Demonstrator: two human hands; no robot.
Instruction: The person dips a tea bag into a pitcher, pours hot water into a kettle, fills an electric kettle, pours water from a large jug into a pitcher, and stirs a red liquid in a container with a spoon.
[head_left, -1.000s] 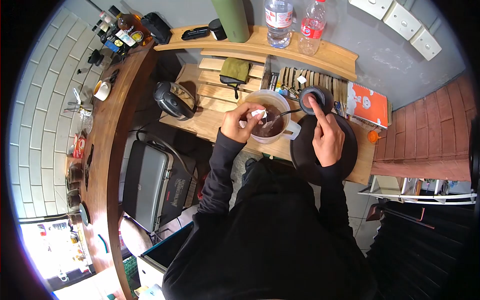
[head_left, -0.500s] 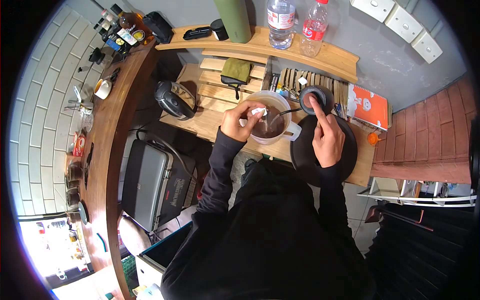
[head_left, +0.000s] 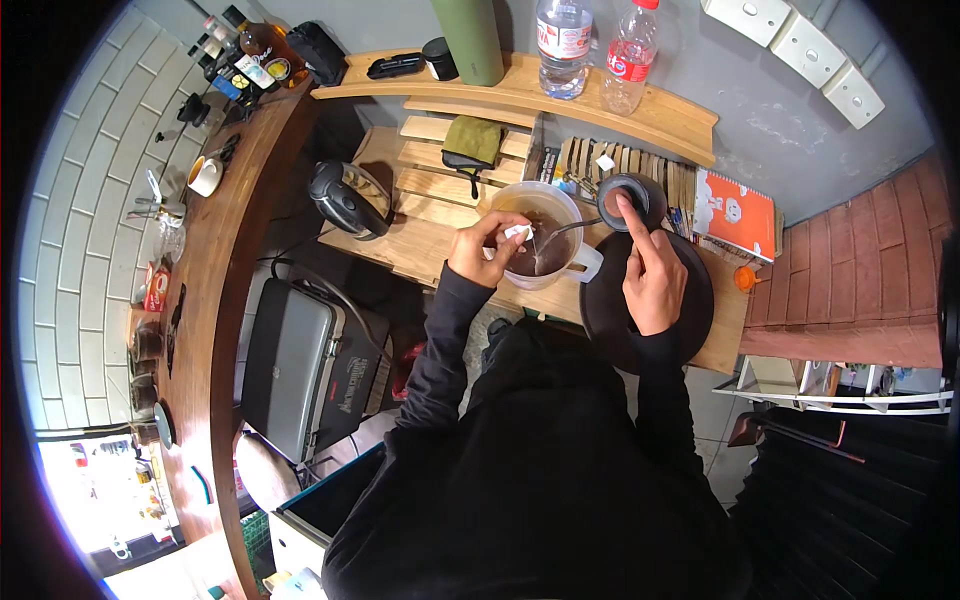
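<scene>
My left hand [head_left: 487,250] pinches a small white tag [head_left: 518,231] over the left side of a clear plastic jug [head_left: 573,205]. Brown liquid [head_left: 543,258] fills part of the jug, and thin strings hang into it from the tag. My right hand [head_left: 655,280] points its index finger onto the top of a dark round container [head_left: 630,200], the other fingers curled; whether they hold anything is hidden. A thin dark spout [head_left: 580,226] runs from that container over the jug's rim. Beneath my right hand is a black round disc [head_left: 605,290].
A black kettle [head_left: 349,200] stands left of the jug. Behind are a green pouch [head_left: 472,143], a row of books [head_left: 630,163] and an orange notebook [head_left: 735,212]. Two plastic bottles [head_left: 562,50] and a green flask [head_left: 470,40] stand on the raised shelf [head_left: 520,70].
My left hand has shifted very slightly to the right and down, with the white tag still in its fingers. My right hand has barely moved.
</scene>
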